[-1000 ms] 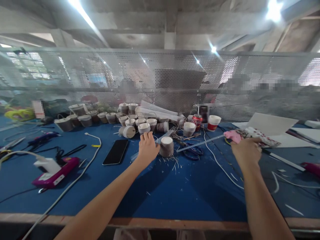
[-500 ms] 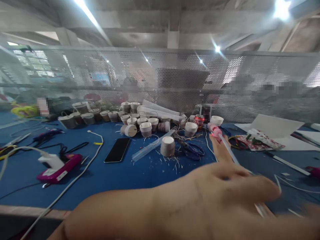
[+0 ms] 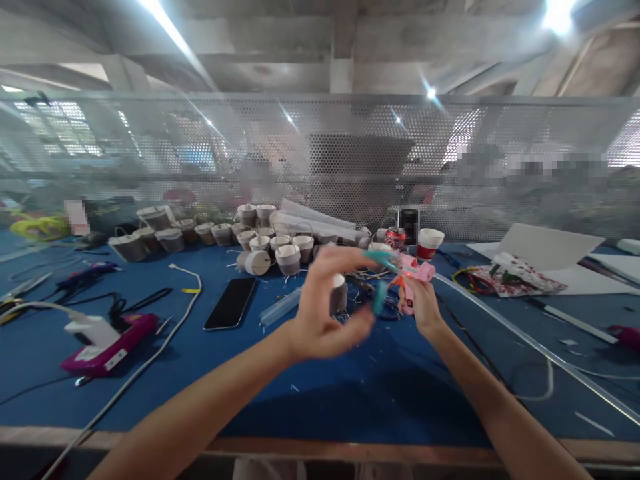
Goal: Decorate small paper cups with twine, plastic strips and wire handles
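Note:
My left hand [image 3: 320, 307] is raised over the middle of the table, somewhat blurred. Its thumb and forefinger are spread in a wide C with nothing seen between them, and teal finger caps [image 3: 381, 259] cover their tips. My right hand [image 3: 423, 305] grips a pink glue gun [image 3: 410, 293] with an orange trigger. Out of the gun's back runs a long clear glue stick [image 3: 505, 327], stretching to the lower right. Just behind my left hand stands a small upturned cup [image 3: 339, 293], partly hidden by it. Blue-handled scissors [image 3: 389, 313] lie beyond, mostly covered.
Many small grey-white buckets [image 3: 289, 259] crowd the table's back. A black phone [image 3: 230, 305] lies left of centre, near a magenta power strip [image 3: 110, 350] and white cable [image 3: 165, 343]. Right are a paper cup [image 3: 430, 245], a patterned bag [image 3: 520, 280] and a white-bladed tool [image 3: 580, 323].
My left hand has drawn back from the lower right to the middle, its fingers now apart near the gun. My right hand has lifted the glue gun and turned it, swinging the glue stick rightward.

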The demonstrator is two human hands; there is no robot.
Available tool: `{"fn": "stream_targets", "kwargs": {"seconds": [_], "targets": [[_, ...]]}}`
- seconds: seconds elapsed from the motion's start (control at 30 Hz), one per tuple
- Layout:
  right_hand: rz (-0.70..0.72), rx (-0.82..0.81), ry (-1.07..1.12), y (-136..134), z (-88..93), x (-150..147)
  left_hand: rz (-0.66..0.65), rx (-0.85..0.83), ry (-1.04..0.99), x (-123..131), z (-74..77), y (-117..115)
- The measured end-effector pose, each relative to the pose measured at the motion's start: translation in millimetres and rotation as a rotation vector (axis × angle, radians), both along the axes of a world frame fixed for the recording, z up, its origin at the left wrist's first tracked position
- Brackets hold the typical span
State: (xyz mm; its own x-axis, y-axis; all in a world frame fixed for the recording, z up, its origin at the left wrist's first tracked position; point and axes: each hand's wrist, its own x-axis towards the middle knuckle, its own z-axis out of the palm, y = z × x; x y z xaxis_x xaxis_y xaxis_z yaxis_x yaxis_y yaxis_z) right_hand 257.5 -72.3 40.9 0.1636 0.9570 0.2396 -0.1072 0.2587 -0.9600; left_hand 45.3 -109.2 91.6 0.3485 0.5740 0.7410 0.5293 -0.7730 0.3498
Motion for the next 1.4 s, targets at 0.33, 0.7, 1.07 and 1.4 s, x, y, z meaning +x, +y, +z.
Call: {"fn": "stream_targets", "kwargs": {"seconds": [0.33, 0.7, 1.07, 1.4], "targets": [[0.219, 0.055, 0.186, -4, -8.6, -11, -0.046, -0.525, -0.286, -12, -94.6, 80], [0.373, -0.002, 0.211, -13, -7.9, -21, 0.018, -0.644, -0.398, -13, -85.0, 75], [0.432, -0.047, 0.319, -16, -2.6, -26, 0.078, -0.157, -0.109, -12, -85.5, 73], [0.513, -0.159, 0.558, -7, 5.9, -11, 0.099, -0.015, 0.236, -20, -87.8, 72]]}}
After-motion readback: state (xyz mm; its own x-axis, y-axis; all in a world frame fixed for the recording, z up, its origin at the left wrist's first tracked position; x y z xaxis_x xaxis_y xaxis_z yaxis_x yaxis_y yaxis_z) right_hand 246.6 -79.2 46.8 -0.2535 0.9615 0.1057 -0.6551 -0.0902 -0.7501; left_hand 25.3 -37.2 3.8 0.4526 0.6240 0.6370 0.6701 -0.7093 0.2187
